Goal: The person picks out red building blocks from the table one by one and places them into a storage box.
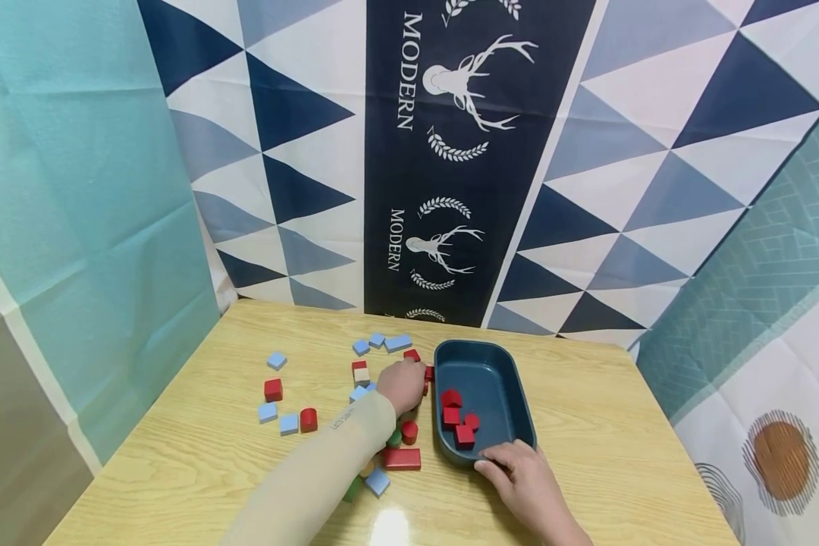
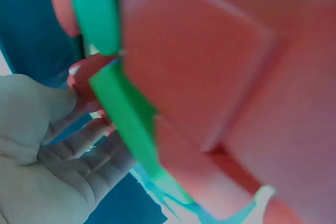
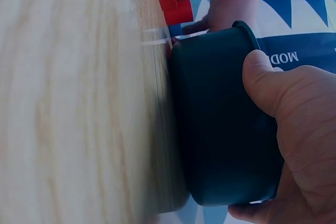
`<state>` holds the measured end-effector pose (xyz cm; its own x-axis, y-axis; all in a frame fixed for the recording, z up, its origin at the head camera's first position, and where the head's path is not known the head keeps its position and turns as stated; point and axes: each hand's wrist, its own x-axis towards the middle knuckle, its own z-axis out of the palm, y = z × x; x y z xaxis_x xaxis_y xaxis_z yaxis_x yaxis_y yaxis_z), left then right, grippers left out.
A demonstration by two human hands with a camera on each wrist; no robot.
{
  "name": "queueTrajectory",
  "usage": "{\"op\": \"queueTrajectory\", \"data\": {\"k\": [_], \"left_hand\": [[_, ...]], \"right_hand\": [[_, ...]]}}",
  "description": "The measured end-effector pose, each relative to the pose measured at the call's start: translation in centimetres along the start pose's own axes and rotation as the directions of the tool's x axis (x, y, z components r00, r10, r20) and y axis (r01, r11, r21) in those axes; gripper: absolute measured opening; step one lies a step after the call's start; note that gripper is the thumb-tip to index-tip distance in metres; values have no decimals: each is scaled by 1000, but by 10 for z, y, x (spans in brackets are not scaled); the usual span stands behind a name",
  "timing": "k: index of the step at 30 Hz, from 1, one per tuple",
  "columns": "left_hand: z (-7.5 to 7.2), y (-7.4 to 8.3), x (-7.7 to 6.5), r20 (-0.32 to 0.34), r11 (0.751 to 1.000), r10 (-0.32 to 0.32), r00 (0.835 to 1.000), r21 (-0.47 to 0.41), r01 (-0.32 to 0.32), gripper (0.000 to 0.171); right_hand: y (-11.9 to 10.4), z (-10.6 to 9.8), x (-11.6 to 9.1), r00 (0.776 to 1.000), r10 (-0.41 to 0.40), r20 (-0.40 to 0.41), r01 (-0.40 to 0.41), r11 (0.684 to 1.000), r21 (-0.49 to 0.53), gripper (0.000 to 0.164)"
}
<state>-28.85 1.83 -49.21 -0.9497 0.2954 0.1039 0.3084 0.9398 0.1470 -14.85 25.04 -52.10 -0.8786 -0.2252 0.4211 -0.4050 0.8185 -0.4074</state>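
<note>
My right hand [image 1: 528,485] grips the near right rim of a dark blue rectangular tray [image 1: 494,364]; in the right wrist view its thumb [image 3: 260,66] lies over the rim. Several red blocks [image 1: 464,437] sit in the tray's near left part. Just left of the tray, my left hand [image 1: 403,384] reaches down among loose blocks. In the left wrist view the left thumb and fingers [image 2: 68,156] close on a small red block [image 2: 86,77], partly hidden. A green block [image 2: 126,114] and larger-looking red blocks [image 2: 194,51] stand close by in that view.
Blue blocks [image 1: 398,343] lie at the back, left of the tray. More blue and red blocks [image 1: 273,390] are scattered further left. A long red block [image 1: 402,459] and a blue block [image 1: 378,481] lie nearer the front. A patterned cloth [image 1: 444,152] hangs behind the wooden table [image 1: 587,425].
</note>
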Motion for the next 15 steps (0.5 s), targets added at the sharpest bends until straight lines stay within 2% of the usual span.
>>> {"op": "queueTrajectory", "data": {"k": [4,10,15], "left_hand": [[2,-3,-1,-1,998,54,999,35,-54,16],[3,-3,2,-8,996,48,999,72,-47,13],[1,0,6,37,999,47,998,23,-48,15]], "right_hand": [[-1,-1,0,1000,19,13,-19,1000,5,12],[-3,-1,1,999,36,32,-36,999,3,11],[-3,-2,1,999,31,23,-31,1000,5,12]]}}
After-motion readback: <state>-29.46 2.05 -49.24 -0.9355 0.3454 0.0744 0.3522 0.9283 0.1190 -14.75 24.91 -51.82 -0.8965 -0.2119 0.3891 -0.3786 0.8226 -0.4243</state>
